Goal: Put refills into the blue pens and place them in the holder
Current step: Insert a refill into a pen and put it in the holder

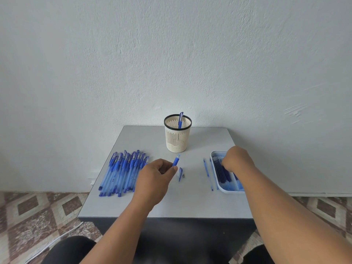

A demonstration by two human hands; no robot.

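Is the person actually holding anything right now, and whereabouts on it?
The left hand pinches a blue pen barrel by its lower end. The right hand reaches into the refill tray; any grip is hidden.

Right hand [237,159] fingers hidden in tray [214,155]; grasp on refills [224,173] unclear.

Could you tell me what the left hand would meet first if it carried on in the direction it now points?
Probably the holder: the left hand and its pen barrel aim there, though depth is unclear.
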